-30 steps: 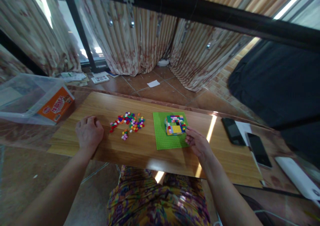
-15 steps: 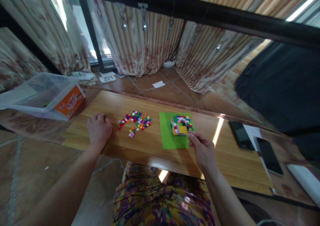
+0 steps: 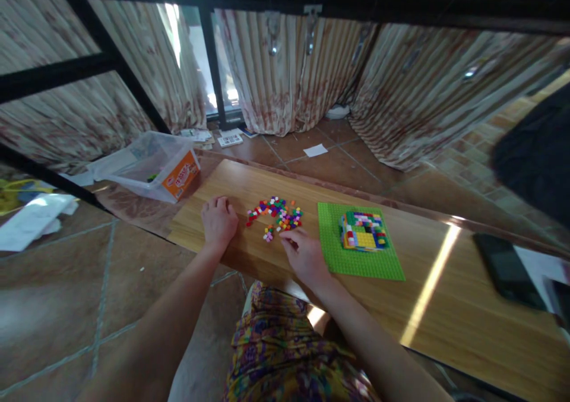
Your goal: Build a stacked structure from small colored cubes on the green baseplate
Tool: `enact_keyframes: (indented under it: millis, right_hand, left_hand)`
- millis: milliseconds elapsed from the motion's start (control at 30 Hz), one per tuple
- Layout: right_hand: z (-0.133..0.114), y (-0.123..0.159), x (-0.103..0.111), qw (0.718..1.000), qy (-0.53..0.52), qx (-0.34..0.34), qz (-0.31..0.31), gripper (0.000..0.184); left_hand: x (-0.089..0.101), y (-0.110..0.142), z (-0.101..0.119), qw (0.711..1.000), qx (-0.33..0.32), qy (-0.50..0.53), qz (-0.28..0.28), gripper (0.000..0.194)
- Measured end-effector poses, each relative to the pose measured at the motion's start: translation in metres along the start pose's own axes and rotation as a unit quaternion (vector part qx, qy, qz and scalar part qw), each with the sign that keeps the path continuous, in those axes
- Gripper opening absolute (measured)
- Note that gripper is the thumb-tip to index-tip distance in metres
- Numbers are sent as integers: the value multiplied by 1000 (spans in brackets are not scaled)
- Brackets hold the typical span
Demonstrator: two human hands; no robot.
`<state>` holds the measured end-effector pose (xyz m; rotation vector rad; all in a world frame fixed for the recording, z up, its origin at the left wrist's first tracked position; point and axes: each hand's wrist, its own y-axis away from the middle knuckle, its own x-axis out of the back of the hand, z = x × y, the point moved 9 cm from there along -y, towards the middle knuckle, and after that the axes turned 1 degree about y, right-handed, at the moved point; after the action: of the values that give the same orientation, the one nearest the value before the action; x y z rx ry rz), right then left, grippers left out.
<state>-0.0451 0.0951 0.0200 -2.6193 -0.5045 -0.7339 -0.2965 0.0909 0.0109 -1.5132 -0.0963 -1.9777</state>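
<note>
My right hand (image 3: 306,258) is at the near edge of a loose heap of small coloured toy bricks (image 3: 280,210). Its thumb and forefinger come together in a pinch; whatever may be between them is too small to make out. Left of the heap, my left hand (image 3: 219,221) rests on the wooden board with its fingers curled in and nothing visible in them. A few bricks (image 3: 268,234) lie apart in a small cluster close to my right fingertips. On the green baseplate (image 3: 356,265) to the right stands a multicoloured brick structure (image 3: 364,240) with a yellow front part and a dark gap.
A clear plastic box (image 3: 154,179) with an orange label stands beyond the left end of the board (image 3: 262,179). A black phone (image 3: 507,271) and white paper (image 3: 541,265) lie toward the right. Curtains (image 3: 289,81) hang behind, above the tiled floor (image 3: 285,158).
My right hand has left the brick structure and moved left to the loose heap. My left hand stays on the board. The view has turned left, bringing more floor and papers into sight.
</note>
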Motion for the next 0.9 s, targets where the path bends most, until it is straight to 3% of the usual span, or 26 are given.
enact_keyframes:
  millis: [200, 433, 900]
  right_hand:
    - [-8, -9, -24, 993, 114, -5, -29, 11]
    - [-14, -10, -35, 976, 212, -41, -31, 11]
    - [6, -3, -17, 976, 215, -9, -15, 21]
  left_hand:
    - [0, -1, -1, 1000, 10, 12, -2, 40]
    - [0, 0, -2, 1000, 1, 13, 11, 39]
    - [1, 0, -1, 1000, 3, 15, 4, 40]
